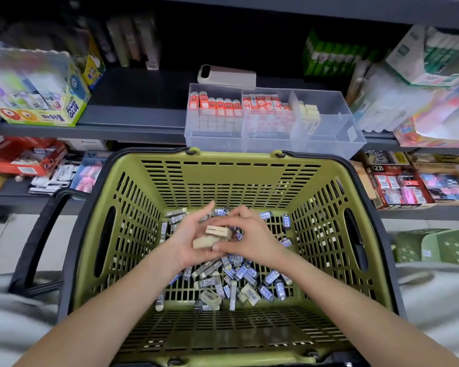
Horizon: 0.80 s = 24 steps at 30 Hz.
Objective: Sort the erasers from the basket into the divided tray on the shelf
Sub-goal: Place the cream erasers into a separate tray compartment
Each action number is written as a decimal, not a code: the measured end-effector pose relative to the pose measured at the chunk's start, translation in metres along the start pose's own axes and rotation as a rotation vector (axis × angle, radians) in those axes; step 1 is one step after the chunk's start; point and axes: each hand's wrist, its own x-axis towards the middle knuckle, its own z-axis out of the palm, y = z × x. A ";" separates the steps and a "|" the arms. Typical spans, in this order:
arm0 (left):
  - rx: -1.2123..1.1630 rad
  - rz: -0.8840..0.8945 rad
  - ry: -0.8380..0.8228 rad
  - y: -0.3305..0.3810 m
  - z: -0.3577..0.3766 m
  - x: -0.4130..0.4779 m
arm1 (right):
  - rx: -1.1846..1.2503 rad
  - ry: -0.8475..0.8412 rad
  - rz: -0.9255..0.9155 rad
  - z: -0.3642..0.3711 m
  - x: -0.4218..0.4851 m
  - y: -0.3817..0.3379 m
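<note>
A green basket (231, 178) sits in front of me with several erasers (239, 282) on its bottom, most in blue-and-white 2B sleeves, a few cream. My left hand (188, 239) and my right hand (249, 239) meet above the pile and together hold two cream erasers (212, 235), one stacked on the other. The clear divided tray (329, 133) stands on the shelf beyond the basket. Its left compartment holds red-sleeved erasers, the middle one red-and-white ones, the right one a few cream erasers.
A beige phone-like device (227, 75) lies behind the tray. A Power Glue box (37, 94) stands on the shelf at left and stacked packets (414, 83) at right. Lower shelves hold more stationery boxes. A green stool (435, 247) stands at right.
</note>
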 end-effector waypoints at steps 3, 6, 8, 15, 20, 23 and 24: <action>-0.034 -0.051 -0.055 -0.001 -0.001 -0.001 | 0.411 -0.037 0.121 -0.011 -0.004 0.004; 0.029 -0.025 -0.012 -0.001 0.000 0.001 | 0.139 -0.188 0.340 -0.012 -0.010 0.036; 0.074 0.013 0.018 -0.001 0.000 0.001 | -0.247 -0.452 0.456 0.001 -0.021 0.060; 0.145 0.055 0.034 0.002 0.002 -0.002 | -0.469 -0.470 0.626 0.042 -0.034 0.091; 0.146 0.067 0.030 0.004 0.002 -0.004 | -0.173 -0.309 0.848 0.051 -0.034 0.090; 0.142 0.070 0.027 0.005 0.002 -0.004 | -0.114 -0.310 0.887 0.054 -0.036 0.086; 0.145 0.070 0.029 0.005 0.002 -0.004 | -0.172 -0.338 0.867 0.055 -0.038 0.084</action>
